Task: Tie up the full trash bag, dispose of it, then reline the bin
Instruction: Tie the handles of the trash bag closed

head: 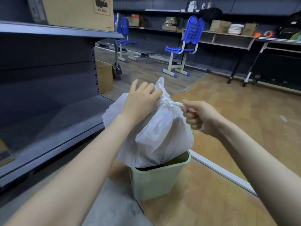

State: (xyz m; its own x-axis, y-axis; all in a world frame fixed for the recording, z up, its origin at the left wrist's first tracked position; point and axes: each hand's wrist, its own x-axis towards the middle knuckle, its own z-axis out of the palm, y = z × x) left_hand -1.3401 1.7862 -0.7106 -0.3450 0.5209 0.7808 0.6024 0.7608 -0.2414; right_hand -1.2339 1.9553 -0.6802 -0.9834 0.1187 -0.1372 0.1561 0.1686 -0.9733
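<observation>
White trash bag point(156, 137) is getting knotted over the green bin point(156, 180): left hand point(140, 101) gripping its neck, right hand point(200, 117) pinching the twisted tail point(175, 104); disposal and relining are remaining.

**Knot drawn at the neck of the bag**

A white trash bag point(156, 136) bulges above a pale green bin point(156, 181), its lower part inside the rim. The left hand point(141, 98) grips the gathered neck beside the knot point(167, 101), a flap of plastic standing up behind it. The right hand point(200, 116), fingers curled, pinches a twisted tail of the bag that runs out sideways from the knot. The bin stands on the floor point(228, 115) by a dark shelf unit point(48, 79) carrying a cardboard box point(76, 12). Two blue chairs point(184, 46) stand farther back.
</observation>
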